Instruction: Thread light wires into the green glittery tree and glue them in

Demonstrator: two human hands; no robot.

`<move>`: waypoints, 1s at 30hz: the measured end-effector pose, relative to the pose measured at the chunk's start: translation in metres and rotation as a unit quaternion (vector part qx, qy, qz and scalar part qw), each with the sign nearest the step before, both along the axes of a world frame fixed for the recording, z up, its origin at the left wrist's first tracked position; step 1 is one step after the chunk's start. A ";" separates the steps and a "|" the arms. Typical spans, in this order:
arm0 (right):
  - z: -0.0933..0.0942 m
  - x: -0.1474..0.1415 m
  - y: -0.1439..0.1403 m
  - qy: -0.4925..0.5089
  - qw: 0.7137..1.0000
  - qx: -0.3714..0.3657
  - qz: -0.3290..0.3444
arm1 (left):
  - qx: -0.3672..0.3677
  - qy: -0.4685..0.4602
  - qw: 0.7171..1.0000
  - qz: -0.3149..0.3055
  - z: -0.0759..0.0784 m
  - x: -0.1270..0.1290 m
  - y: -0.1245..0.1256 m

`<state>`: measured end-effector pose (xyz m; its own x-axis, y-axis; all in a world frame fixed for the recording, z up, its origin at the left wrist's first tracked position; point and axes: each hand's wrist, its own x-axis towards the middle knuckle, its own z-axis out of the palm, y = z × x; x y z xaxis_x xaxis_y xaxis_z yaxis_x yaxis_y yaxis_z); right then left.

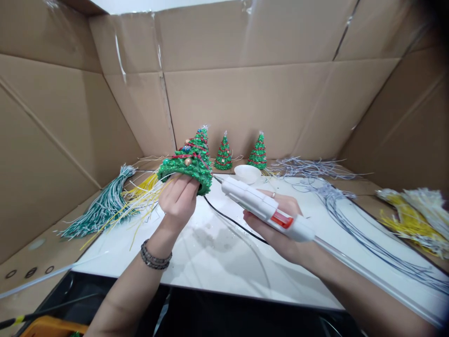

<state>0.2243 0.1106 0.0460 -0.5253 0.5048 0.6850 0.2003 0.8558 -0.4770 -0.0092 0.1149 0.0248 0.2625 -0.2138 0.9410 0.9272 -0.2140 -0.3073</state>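
Observation:
My left hand (178,199) grips a small green Christmas tree (191,161) from below, its fingers partly inside the tree's base. The tree leans with its tip up and to the right, and carries red garland and small coloured balls. My right hand (273,229) is wrapped round a white hot glue gun (252,199) with a red part on its side. The gun's nozzle points left, close to the tree's lower right side; whether it touches cannot be made out. A clear glue stick (372,278) runs out of the gun's back.
Two more small trees (223,152) (257,152) stand at the back beside a white bowl (247,173). Green-white wires (101,210) lie left, blue-white wires (358,224) right, and yellow and white bundles (414,215) far right. Cardboard walls (245,103) surround the white board (210,267). A black cord (231,220) crosses it.

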 end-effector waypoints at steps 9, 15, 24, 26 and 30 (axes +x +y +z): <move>0.000 -0.003 0.000 0.000 1.000 -0.020 -0.019 | -0.027 -0.010 0.998 -0.059 -0.003 -0.001 0.001; 0.003 -0.002 -0.003 -0.031 0.998 -0.025 -0.039 | -0.041 -0.002 0.996 -0.083 -0.003 -0.001 0.001; 0.005 -0.003 -0.005 -0.056 0.997 -0.029 -0.045 | -0.025 -0.020 0.998 -0.062 -0.006 -0.003 0.004; 0.004 -0.002 -0.004 -0.054 0.997 -0.026 -0.047 | -0.034 -0.029 0.996 -0.072 -0.007 -0.004 0.005; 0.002 -0.003 -0.002 -0.043 0.998 -0.012 -0.051 | -0.034 -0.028 0.996 -0.072 -0.006 -0.003 0.004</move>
<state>0.2215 0.1084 0.0480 -0.5265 0.5745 0.6267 0.3276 0.8173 -0.4741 -0.0127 0.1191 0.0188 0.1811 -0.1802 0.9668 0.9007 -0.3643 -0.2366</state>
